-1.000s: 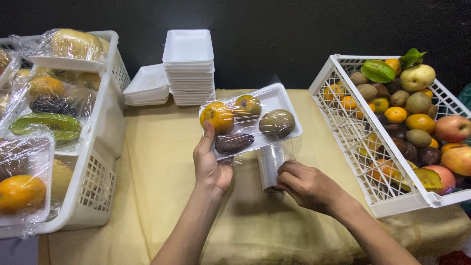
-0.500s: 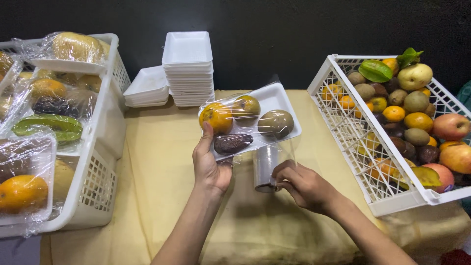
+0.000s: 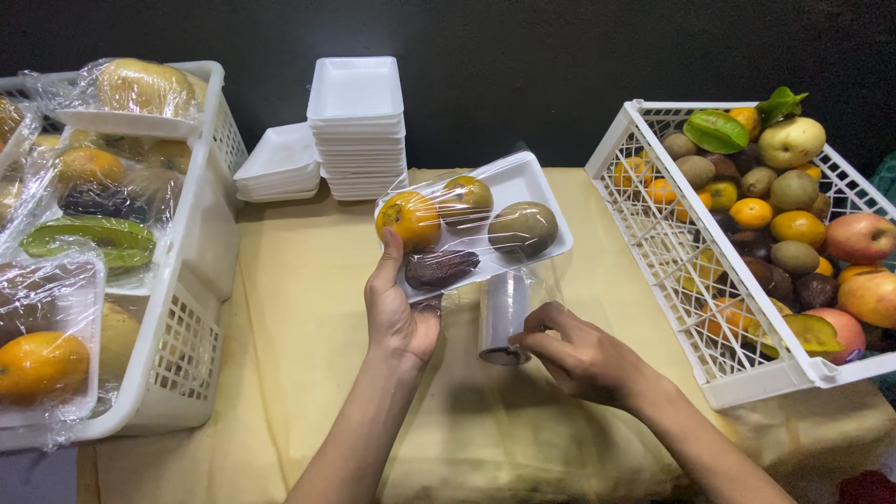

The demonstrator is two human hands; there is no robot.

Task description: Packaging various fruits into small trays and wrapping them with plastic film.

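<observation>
Holding one tray [image 3: 523, 182] of four fruits [image 3: 523, 229], left hand [image 3: 399, 313].

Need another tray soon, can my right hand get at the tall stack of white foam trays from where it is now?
Probably not yet: the right hand holds the cling film roll, and the wrapped fruit tray is raised between it and the tall tray stack.

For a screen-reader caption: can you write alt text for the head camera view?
A left hand holds up a white foam tray of fruit covered in clear film, while the right hand grips a roll of cling film beneath it, over a yellow-clothed table between two white crates.
</observation>
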